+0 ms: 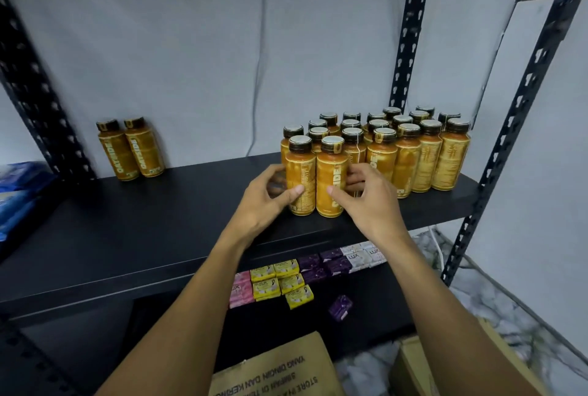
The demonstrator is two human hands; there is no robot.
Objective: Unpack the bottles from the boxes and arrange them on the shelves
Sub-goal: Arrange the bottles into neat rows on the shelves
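Several orange bottles with black caps stand packed together on the right part of the black shelf. In front of this group stand two bottles side by side. My left hand grips the left front bottle, thumb across its front. My right hand grips the right front bottle, thumb on its front and fingers round its right side. Both bottles are upright with their bases on the shelf. A separate pair of bottles stands at the back left.
Black slotted uprights frame the shelf's right end. Soap packs lie on the lower shelf. A cardboard box sits below my arms and another box to its right. Blue packs lie at far left.
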